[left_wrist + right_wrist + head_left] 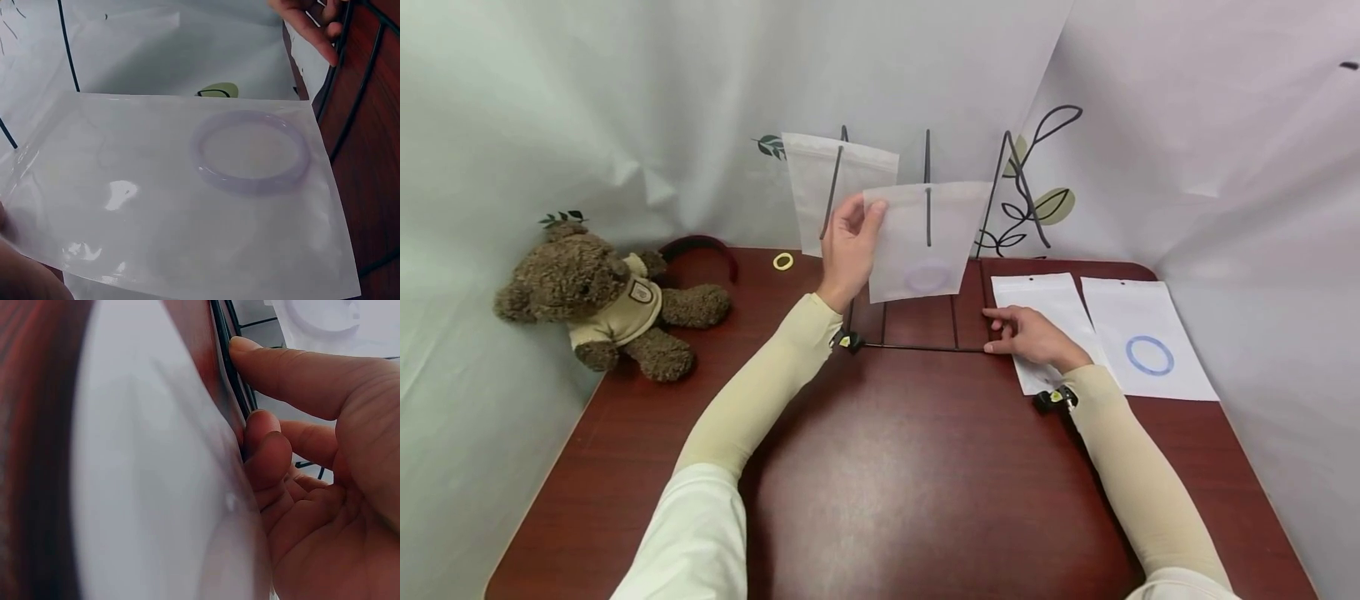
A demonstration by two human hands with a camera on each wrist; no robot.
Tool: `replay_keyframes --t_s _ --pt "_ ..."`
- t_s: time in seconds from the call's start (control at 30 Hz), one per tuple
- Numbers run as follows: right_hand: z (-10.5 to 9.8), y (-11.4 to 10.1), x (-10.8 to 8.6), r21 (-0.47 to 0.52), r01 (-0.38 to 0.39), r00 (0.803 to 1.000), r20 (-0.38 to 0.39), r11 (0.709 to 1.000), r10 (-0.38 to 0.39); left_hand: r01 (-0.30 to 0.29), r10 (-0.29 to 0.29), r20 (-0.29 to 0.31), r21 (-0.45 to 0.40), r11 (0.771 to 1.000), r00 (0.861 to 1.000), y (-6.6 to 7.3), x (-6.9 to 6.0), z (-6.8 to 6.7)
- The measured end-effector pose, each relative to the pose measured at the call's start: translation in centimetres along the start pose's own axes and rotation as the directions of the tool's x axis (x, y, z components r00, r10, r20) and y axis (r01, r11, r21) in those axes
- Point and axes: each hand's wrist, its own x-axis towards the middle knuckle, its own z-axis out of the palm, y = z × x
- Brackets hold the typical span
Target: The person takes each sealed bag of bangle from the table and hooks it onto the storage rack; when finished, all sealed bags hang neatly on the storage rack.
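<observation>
My left hand (850, 250) pinches the upper left edge of a translucent white zip bag (895, 242). A pale purple bangle (250, 153) lies inside that bag. The bag hangs at its top hole from the middle prong of a black wire display rack (917, 347). On the rack's left prong hangs another translucent bag (805, 183). My right hand (1033, 335) holds the right side bar of the rack's base at its front corner, with thumb and fingertips against the wire (232, 369). The rack's right prong bears no bag.
Right of the rack lie two flat bags on the table, a white bag (1047, 302) partly under my right hand and a bag (1138, 312) with a blue bangle (1150, 356). A teddy bear (617, 292), a dark red headband-like arc (696, 242) and a yellow ring (783, 262) are at left.
</observation>
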Motion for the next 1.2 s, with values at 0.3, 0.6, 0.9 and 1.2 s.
replay_keyframes --t_s 0.3,0.6,0.9,1.2 --pt "-0.1 -0.1 0.2 -0.004 0.006 1.0 -0.008 1.0 -0.006 -0.024 0.024 -0.054 -0.004 1.0 0.998 -0.6 1.6 1.0" --pt "0.0 -0.1 0.1 -0.01 -0.001 1.0 -0.012 1.0 0.001 -0.004 0.005 -0.059 0.016 1.0 0.998 -1.1 2.8 1.5" --pt "-0.1 -0.4 0.2 -0.024 -0.001 1.0 -0.008 1.0 0.001 -0.013 0.012 -0.064 -0.01 1.0 0.998 -1.5 3.8 1.4" --pt "-0.1 -0.5 0.0 -0.042 0.002 1.0 -0.004 0.999 -0.003 0.011 -0.01 -0.062 0.026 1.0 0.998 -2.5 2.7 -0.2"
